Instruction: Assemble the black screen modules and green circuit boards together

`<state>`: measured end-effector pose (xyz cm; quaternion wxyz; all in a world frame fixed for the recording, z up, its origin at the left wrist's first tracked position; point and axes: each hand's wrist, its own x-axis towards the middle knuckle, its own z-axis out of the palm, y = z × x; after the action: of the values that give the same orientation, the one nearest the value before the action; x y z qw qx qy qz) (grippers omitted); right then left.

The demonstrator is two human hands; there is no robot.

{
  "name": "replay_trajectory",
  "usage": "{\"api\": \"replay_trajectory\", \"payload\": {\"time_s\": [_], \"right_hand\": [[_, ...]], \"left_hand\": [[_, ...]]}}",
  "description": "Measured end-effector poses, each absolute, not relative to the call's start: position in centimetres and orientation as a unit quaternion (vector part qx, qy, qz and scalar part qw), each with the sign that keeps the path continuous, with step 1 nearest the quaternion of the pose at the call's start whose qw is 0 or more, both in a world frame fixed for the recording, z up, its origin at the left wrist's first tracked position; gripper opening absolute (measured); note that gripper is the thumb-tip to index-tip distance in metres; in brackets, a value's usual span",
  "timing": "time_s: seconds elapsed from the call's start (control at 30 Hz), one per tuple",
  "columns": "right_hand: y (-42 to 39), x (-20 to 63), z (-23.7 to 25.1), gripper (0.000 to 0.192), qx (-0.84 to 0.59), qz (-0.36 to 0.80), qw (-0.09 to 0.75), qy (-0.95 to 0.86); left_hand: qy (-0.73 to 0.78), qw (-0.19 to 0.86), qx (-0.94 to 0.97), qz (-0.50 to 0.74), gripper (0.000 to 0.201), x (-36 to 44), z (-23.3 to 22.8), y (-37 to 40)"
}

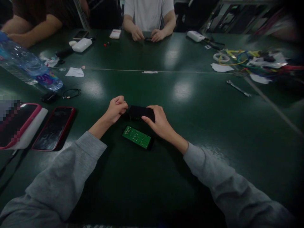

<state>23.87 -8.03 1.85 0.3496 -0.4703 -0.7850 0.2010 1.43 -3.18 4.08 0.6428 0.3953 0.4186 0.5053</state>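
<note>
Both hands meet mid-surface [213, 133]: left hand [116, 109] curled in a fist at one end of a black box [140, 112], right hand [159, 122] w/ fingers pinching its other end. Green circuit board [137, 136] lies just below, near the wrists; red-cased phone [54, 128] well left

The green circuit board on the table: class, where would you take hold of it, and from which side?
Probably by the two long edges of the green circuit board, coming from above. It lies flat on the table, free of both hands, so only its thin edges offer a hold; pinching there keeps fingers off the printed face.
</note>
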Motion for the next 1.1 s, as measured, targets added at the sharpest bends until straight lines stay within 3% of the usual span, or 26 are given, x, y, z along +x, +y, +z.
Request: {"api": "replay_trajectory", "payload": {"time_s": [0.2,0.43,0.63,0.83,1.1], "right_hand": [[-8.4,23.8,2.1,0.050,-0.446,0.225,0.376,-0.780],[-8.0,24.2,1.9,0.026,-0.490,0.118,0.410,-0.761],[-7.8,24.5,1.6,0.040,-0.473,0.142,0.418,-0.763],[-8.6,24.0,2.2,0.040,-0.484,0.147,0.382,-0.773],[-7.8,26.4,3.2,0.044,-0.471,-0.026,0.542,-0.696]], "left_hand": [[0.427,0.661,0.337,0.517,0.055,0.9,4.0,-2.5],[0.410,0.679,0.310,0.524,0.058,0.6,3.8,-2.1],[0.401,0.685,0.306,0.526,0.058,0.6,3.8,-2.2],[0.406,0.687,0.300,0.522,0.058,0.8,4.2,-2.3],[0.389,0.693,0.317,0.518,0.060,0.5,3.9,-2.3]]}}
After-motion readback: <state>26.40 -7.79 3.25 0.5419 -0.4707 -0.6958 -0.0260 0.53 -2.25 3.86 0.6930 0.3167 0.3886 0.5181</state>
